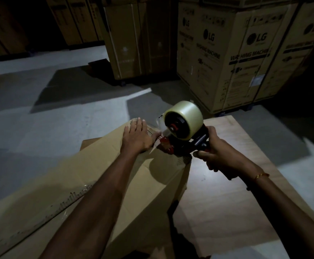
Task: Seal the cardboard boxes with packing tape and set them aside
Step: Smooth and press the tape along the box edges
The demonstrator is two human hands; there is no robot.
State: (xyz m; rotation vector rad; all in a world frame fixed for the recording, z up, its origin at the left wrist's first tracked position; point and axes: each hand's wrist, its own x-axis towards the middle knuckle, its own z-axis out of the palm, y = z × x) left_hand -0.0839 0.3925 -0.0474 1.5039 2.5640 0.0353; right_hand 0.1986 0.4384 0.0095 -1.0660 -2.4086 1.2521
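Observation:
A long brown cardboard box (89, 180) lies in front of me, running from the lower left to the centre. My left hand (138, 136) presses flat on its far top end, fingers straight. My right hand (216, 154) grips the black handle of a red tape dispenser (178, 144) that carries a roll of clear packing tape (185, 119). The dispenser's front end sits on the box top just right of my left thumb. A strip of clear tape runs from the roll down toward the box.
A flat cardboard sheet (236, 184) lies on the floor to the right of the box. Large LG washing machine cartons (246, 57) stand at the back right, and another tall carton (132, 40) at the back centre. Grey concrete floor (49, 124) stretches to the left.

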